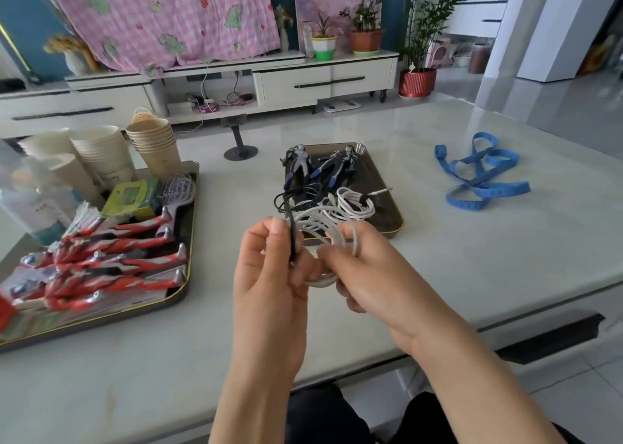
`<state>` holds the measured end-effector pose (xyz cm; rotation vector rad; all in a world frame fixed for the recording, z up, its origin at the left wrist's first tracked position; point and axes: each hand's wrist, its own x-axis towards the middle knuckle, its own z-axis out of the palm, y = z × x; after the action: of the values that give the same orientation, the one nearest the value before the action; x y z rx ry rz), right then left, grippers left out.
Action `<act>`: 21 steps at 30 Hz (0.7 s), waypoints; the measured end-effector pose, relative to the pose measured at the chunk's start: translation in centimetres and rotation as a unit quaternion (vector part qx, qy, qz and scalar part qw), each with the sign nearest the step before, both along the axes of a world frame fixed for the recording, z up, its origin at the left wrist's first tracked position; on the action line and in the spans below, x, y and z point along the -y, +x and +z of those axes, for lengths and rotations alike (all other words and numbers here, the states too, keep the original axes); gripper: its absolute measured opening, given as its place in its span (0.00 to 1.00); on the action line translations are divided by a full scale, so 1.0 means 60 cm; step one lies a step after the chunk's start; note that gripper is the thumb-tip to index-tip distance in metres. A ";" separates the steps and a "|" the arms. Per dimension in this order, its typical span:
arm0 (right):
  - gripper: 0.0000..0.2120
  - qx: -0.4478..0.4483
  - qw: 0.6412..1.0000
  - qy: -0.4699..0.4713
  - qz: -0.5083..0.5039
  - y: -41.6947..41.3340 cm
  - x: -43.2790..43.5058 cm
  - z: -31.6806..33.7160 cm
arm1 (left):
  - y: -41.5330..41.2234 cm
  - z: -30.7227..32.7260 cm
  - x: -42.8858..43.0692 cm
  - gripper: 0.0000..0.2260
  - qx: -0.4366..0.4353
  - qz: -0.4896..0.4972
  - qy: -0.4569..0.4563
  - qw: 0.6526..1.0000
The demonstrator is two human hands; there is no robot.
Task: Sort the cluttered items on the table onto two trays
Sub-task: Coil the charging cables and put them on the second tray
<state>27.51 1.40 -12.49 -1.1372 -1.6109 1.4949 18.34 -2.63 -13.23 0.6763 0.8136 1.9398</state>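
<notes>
**mo:** Both hands are up close to the camera, over the near side of the table (pixel 135 376). Left hand (pixel 269 261) pinches a black cable (pixel 292 241) between thumb and fingers, right hand (pixel 364 268) has its fingers curled round the loops of a white cable (pixel 323 221). The two cables look tangled together

**kit:** ok, and where's that bundle compared to the trays?

**mo:** held up right in front of the dark tray (pixel 401 221) in the middle. Some white loops and a plug end reach over that tray. Two dark purple figures (pixel 337 167) lie at its far end

**kit:** and the other one?

**mo:** left tray (pixel 182 292) is packed: red figures (pixel 118 261) lying side by side, a green box (pixel 131 197), a hairbrush (pixel 177 187) and stacks of paper cups (pixel 155 147) at the back

**kit:** anything loose?

**mo:** yeah, a blue tape (pixel 478 180) lies in a messy heap on the table, well off to the right of the middle tray, touched by neither hand
</notes>
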 end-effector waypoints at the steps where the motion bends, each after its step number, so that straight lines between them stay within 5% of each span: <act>1: 0.06 -0.003 1.000 0.000 0.000 0.002 -0.001 0.003 | 0.002 -0.001 0.000 0.05 -0.002 0.006 -0.002 1.000; 4: 0.21 -0.040 0.996 0.050 -0.064 0.016 -0.011 0.014 | 0.002 -0.005 0.001 0.06 -0.011 0.023 -0.020 0.999; 10: 0.07 0.013 0.961 0.275 0.026 0.000 0.000 0.021 | 0.001 -0.015 0.002 0.10 -0.070 0.034 -0.055 0.995; 15: 0.03 -0.096 0.974 0.195 -0.065 -0.016 -0.006 0.016 | 0.006 -0.011 0.002 0.11 -0.017 0.034 -0.065 0.997; 18: 0.05 -0.253 0.948 0.102 -0.164 -0.012 -0.011 0.028 | 0.008 -0.009 0.003 0.10 0.000 0.044 -0.085 0.995; 21: 0.06 -0.320 0.934 0.059 -0.145 0.008 -0.014 0.046 | 0.006 -0.017 0.003 0.04 -0.017 0.074 -0.109 0.991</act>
<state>27.99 2.23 -9.74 -0.6763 -1.0169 1.3573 18.70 -2.81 -14.26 0.5314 1.1058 1.9376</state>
